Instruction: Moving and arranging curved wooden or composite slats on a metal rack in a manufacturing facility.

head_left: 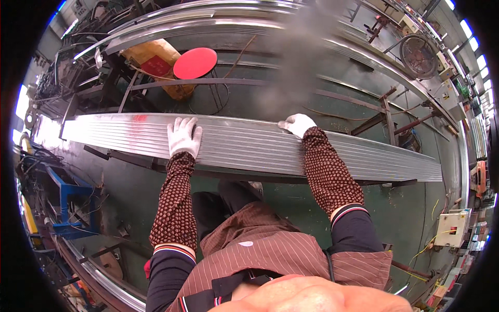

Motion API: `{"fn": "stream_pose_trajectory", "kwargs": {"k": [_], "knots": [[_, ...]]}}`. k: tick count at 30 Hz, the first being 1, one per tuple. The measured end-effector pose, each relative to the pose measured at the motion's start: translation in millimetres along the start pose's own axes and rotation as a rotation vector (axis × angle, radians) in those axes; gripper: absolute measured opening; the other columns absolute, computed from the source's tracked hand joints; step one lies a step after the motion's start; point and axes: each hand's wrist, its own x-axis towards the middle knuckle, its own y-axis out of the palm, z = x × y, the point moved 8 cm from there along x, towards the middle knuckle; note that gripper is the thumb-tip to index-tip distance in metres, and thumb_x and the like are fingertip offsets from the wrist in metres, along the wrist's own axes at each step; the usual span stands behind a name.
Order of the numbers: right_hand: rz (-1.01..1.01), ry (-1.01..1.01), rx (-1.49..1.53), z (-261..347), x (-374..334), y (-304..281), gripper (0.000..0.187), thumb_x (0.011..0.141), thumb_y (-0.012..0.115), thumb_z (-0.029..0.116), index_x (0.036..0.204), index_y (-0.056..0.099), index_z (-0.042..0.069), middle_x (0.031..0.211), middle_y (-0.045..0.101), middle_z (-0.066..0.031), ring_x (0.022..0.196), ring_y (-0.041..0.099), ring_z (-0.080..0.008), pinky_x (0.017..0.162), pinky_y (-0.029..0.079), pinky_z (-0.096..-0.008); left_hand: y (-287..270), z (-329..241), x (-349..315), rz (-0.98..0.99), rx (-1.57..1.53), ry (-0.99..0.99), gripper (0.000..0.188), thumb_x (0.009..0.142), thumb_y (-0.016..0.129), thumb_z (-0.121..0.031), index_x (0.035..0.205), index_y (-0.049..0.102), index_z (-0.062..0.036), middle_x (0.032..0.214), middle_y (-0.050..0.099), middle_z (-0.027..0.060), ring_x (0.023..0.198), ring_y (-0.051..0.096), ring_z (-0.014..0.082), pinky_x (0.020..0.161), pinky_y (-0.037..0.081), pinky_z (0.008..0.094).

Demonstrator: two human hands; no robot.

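Note:
A wide row of long silvery metal strips [244, 145], laid side by side, runs across in front of me from left to right. A red mark [139, 120] crosses several of them near the left end. My left hand [184, 137], in a white glove, rests on top of the strips with its fingers spread toward the far edge. My right hand [300, 125], gloved too, is closed at the far edge of the row, its fingertips pinching the outermost metal strip. Its finger undersides are hidden. Dark patterned sleeve covers reach up both forearms.
Dark metal rails [234, 82] of a frame stand beyond the row. Farther off are a round red stool [195, 63], a yellow sack [156, 54] and more long metal lengths [218, 25]. A blue frame [73, 200] stands left, a fan [418, 56] far right. A grey blur hides part of the background.

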Motion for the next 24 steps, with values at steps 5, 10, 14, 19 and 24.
{"fn": "stream_pose_trajectory", "kwargs": {"k": [5, 10, 14, 19, 24], "knots": [[0.043, 0.047, 0.003, -9, 6, 2, 0.072, 0.103, 0.071, 0.067, 0.132, 0.080, 0.002, 0.113, 0.082, -0.0191, 0.089, 0.080, -0.0276, 0.083, 0.064, -0.0422, -3, -2, 1, -0.009, -0.001, 0.003, 0.044, 0.109, 0.064, -0.041, 0.144, 0.071, -0.0157, 0.151, 0.070, 0.0058, 0.151, 0.052, 0.0311, 0.131, 0.029, 0.0563], [0.012, -0.005, -0.082, -13, 9, 2, 0.073, 0.102, 0.069, 0.071, 0.128, 0.082, 0.004, 0.122, 0.082, -0.0202, 0.114, 0.078, -0.0343, 0.103, 0.059, -0.0455, -2, -7, 2, -0.014, 0.004, -0.010, 0.044, 0.109, 0.064, -0.042, 0.144, 0.071, -0.0165, 0.150, 0.071, 0.0055, 0.151, 0.052, 0.0313, 0.131, 0.030, 0.0571], [0.047, 0.008, -0.063, -9, 10, 4, 0.074, 0.102, 0.067, 0.072, 0.128, 0.083, 0.004, 0.126, 0.081, -0.0206, 0.124, 0.075, -0.0368, 0.111, 0.055, -0.0469, -1, 0, 0, -0.039, 0.015, -0.003, 0.044, 0.108, 0.064, -0.041, 0.144, 0.071, -0.0167, 0.148, 0.071, 0.0053, 0.150, 0.053, 0.0312, 0.131, 0.030, 0.0570], [0.026, 0.005, -0.064, -19, 14, 4, 0.074, 0.102, 0.067, 0.071, 0.128, 0.083, 0.003, 0.125, 0.081, -0.0211, 0.122, 0.076, -0.0370, 0.109, 0.056, -0.0468, -5, -8, 4, -0.034, -0.020, 0.025, 0.043, 0.108, 0.066, -0.040, 0.142, 0.072, -0.0155, 0.147, 0.071, 0.0045, 0.146, 0.055, 0.0290, 0.129, 0.032, 0.0536], [0.010, -0.003, -0.059, -14, 14, 6, 0.072, 0.102, 0.069, 0.069, 0.128, 0.082, 0.004, 0.125, 0.081, -0.0209, 0.122, 0.076, -0.0366, 0.109, 0.056, -0.0461, -5, -4, -1, -0.044, 0.003, 0.018, 0.043, 0.107, 0.067, -0.039, 0.142, 0.072, -0.0149, 0.147, 0.071, 0.0040, 0.145, 0.054, 0.0280, 0.128, 0.032, 0.0524]]}}
